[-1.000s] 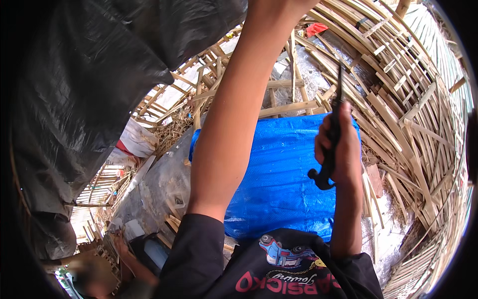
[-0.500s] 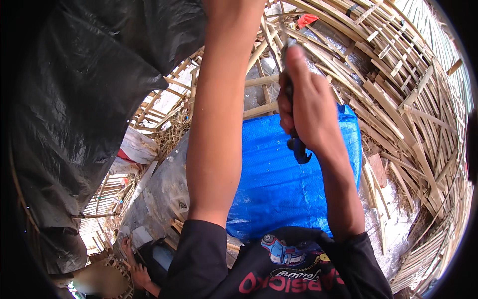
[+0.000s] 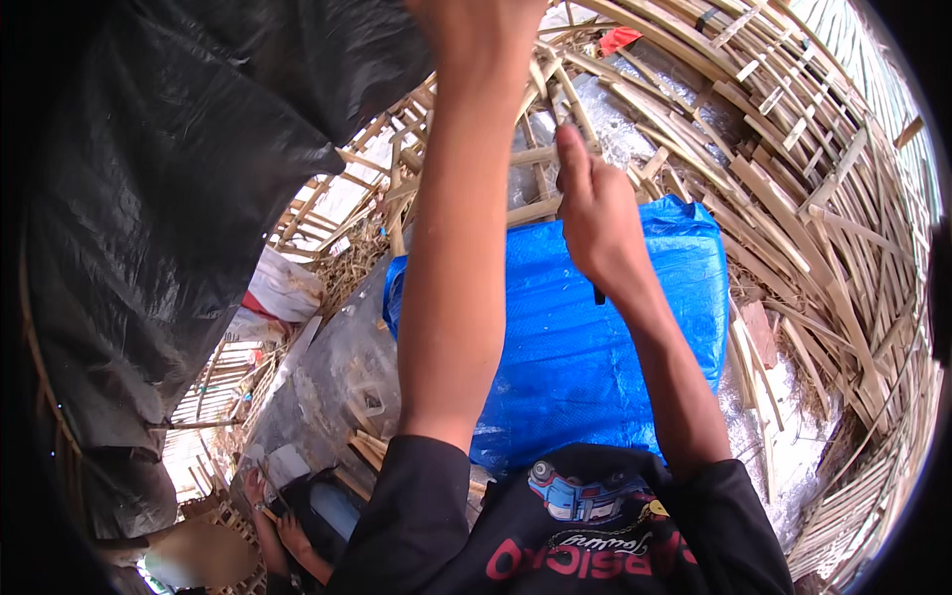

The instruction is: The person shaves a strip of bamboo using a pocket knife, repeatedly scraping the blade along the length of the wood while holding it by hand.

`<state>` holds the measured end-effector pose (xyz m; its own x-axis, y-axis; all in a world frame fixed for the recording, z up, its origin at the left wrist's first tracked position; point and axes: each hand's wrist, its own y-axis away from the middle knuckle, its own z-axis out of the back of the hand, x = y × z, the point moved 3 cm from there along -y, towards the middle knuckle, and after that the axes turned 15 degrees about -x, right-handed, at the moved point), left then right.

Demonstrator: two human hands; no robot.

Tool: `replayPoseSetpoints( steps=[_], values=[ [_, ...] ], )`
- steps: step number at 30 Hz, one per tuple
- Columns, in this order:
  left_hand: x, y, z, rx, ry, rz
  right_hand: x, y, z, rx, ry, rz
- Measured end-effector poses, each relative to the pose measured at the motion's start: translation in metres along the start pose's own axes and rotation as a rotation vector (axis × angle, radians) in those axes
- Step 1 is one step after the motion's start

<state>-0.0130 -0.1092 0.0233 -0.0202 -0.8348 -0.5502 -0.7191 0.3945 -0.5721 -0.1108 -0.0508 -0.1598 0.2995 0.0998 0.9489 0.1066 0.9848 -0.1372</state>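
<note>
In the head view, the right hand (image 3: 601, 220) curls its fingers around a dark tool (image 3: 599, 296), thumb pointing away from the body; only a narrow black end shows below the fist, the rest hidden. It sits over a glossy, creased blue bundle (image 3: 595, 372). The left hand (image 3: 481, 18) is cut off by the top edge; I cannot tell its fingers' state.

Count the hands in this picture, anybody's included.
4 in view: the person's left hand, partly cut off by the top edge; their right hand, above centre; and a co-worker's upper hand and lower hand, both at lower left. Others may be hidden.
</note>
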Motion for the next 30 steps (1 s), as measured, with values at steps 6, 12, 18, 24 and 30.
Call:
replayPoseSetpoints(
  steps=[6, 12, 18, 24, 30],
  values=[
    [-0.01, -0.003, 0.014, -0.095, 0.147, 0.376, 0.048, 0.014, 0.006, 0.113, -0.354, -0.195],
    [-0.012, -0.004, 0.029, -0.052, 0.13, 0.19, 0.036, 0.013, 0.0, 0.17, -0.233, -0.259],
    [-0.012, -0.005, 0.032, -0.265, 0.044, 0.129, 0.03, 0.01, 0.0, 0.084, 0.068, -0.082],
    [-0.023, 0.001, 0.038, -0.359, -0.116, 0.102, 0.017, 0.013, -0.01, 0.15, -0.066, -0.171],
    [-0.02, -0.019, 0.061, -0.206, -0.32, -0.003, 0.042, 0.022, -0.012, 0.092, -0.073, -0.037]
  ],
)
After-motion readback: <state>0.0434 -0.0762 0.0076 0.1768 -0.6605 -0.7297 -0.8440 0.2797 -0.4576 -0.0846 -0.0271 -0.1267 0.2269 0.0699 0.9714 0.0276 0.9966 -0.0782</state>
